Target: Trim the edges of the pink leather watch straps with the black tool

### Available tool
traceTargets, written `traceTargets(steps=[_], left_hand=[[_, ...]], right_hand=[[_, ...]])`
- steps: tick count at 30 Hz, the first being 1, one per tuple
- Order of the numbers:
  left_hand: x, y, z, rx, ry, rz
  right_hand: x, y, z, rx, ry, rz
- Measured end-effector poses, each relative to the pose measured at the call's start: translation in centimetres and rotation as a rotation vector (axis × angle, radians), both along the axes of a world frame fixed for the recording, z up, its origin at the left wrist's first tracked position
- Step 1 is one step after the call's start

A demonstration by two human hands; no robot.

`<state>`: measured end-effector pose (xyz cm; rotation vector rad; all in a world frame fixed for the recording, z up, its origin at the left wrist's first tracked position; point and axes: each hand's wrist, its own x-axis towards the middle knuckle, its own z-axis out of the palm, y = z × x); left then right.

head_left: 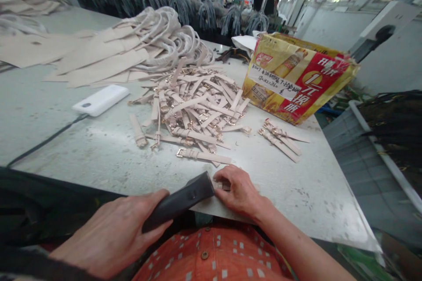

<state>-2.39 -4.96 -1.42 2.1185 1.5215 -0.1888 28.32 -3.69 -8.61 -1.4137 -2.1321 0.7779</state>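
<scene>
My left hand (118,224) is wrapped round a black, slim handheld tool (184,199) that looks like a hair clipper; I cannot make out its exact kind. The tool's broad end points up and right, close to the fingertips of my right hand (242,191). Those fingers are pinched on a small beige buckle strap (224,185) at the table's front edge, mostly covered by the hand. Just beyond lies a single beige strap with a gold buckle (204,156). Behind it is a heap of similar buckle straps (198,105).
Several straps (280,140) lie apart on the right. A yellow and red cardboard box (280,81) stands behind them. A white power bank (100,100) with a black cable sits left on the table (66,153). Beige pieces with looped handles (132,48) lie behind. A grey bin (379,162) stands right.
</scene>
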Motion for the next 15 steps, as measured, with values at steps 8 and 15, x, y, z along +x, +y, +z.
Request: traceTargets(steps=[8,15], left_hand=[[2.1,1.9,1.8,-0.082,0.146,-0.083],[2.3,2.0,1.8,-0.083,0.137,-0.102]], right_hand=[[1.2,-0.9,-1.2,0.079,0.078,-0.037],[2.4,-1.5,-1.1,0.064,0.147,0.003]])
